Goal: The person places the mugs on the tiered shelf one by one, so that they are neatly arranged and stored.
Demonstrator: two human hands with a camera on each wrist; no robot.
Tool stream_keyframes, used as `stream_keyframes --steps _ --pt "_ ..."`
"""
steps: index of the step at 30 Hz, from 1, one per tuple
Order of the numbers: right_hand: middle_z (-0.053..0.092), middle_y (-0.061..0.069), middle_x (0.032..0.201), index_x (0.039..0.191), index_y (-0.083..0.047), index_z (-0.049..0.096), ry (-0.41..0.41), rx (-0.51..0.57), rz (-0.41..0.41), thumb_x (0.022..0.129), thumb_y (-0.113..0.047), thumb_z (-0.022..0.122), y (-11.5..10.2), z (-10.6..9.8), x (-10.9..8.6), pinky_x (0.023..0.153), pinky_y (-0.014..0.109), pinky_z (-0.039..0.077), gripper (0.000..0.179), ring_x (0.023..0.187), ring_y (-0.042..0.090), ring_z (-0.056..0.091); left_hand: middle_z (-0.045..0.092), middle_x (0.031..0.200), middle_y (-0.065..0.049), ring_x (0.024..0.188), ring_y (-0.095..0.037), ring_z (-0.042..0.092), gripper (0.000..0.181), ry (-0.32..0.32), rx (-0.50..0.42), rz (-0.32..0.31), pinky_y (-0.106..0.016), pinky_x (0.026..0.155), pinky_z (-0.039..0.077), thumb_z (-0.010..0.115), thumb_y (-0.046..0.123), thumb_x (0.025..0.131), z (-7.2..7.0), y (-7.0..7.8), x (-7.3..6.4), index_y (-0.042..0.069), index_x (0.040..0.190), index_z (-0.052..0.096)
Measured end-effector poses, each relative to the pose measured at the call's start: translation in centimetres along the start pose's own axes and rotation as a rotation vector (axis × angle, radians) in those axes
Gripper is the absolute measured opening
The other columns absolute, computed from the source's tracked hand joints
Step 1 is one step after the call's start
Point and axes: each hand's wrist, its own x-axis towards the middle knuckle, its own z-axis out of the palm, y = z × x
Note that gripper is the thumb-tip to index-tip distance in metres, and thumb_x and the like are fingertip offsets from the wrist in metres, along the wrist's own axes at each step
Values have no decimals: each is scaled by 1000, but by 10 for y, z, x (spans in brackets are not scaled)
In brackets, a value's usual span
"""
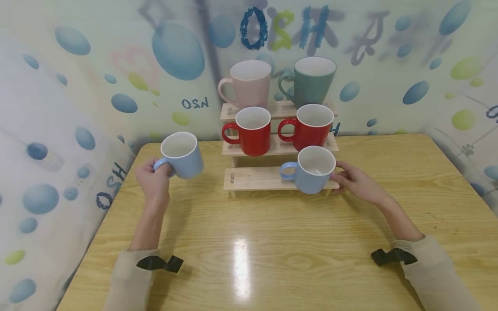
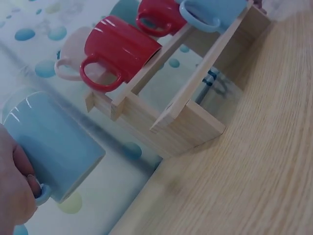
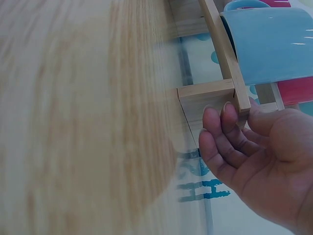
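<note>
My left hand [image 1: 153, 179] grips the handle of a light blue mug [image 1: 186, 162], held up to the left of the stepped wooden rack [image 1: 253, 179]. In the left wrist view this mug [image 2: 54, 144] is tilted and clear of the table. My right hand [image 1: 355, 183] is at the right end of the rack's lowest shelf, where thumb and fingers pinch the board's end [image 3: 239, 95]. Beside it, a second light blue mug [image 1: 314, 170] stands on that shelf, its handle pointing left. The left part of this shelf is bare.
Two red mugs [image 1: 254, 134] stand on the middle shelf. A pink mug [image 1: 250, 84] and a green mug [image 1: 314, 82] stand on the top shelf. The rack is on a wooden table [image 1: 288, 242] near a patterned wall [image 1: 116, 65].
</note>
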Motion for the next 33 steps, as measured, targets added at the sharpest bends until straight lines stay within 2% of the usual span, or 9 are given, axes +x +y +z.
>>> stream_keyframes --steps 6,11,19,27,33 --pt "66 30 118 148 10 31 5 -2 2 107 -12 48 0 -1 -2 88 37 56 50 87 26 74 31 49 6 48 -9 26 30 -59 -30 21 -26 49 23 45 -17 66 5 7 -6 8 54 36" --pt "64 31 120 149 10 30 -2 -8 -4 107 -13 48 -2 -2 -4 92 42 54 51 89 28 74 28 50 7 49 -8 23 29 -117 -60 34 -25 49 19 44 -18 64 11 11 -14 8 54 33" --pt "64 29 121 149 8 31 -3 -28 8 107 -15 49 -3 0 -2 91 35 55 52 90 28 73 27 52 7 52 -10 24 30 -218 -85 16 -25 51 21 44 -18 63 22 16 -30 8 54 32" --pt "63 29 123 150 7 30 -6 -24 14 107 -17 49 -1 -1 -2 91 40 55 53 91 27 73 27 53 6 53 -10 25 33 -371 -30 -37 -26 53 23 46 -18 68 35 12 -49 8 56 32" --pt "64 30 122 150 7 30 -5 -10 17 107 -16 49 1 -1 -1 89 37 56 52 89 27 73 29 54 6 55 -11 26 33 -446 -34 -14 -27 54 24 47 -18 67 47 6 -58 10 55 32"
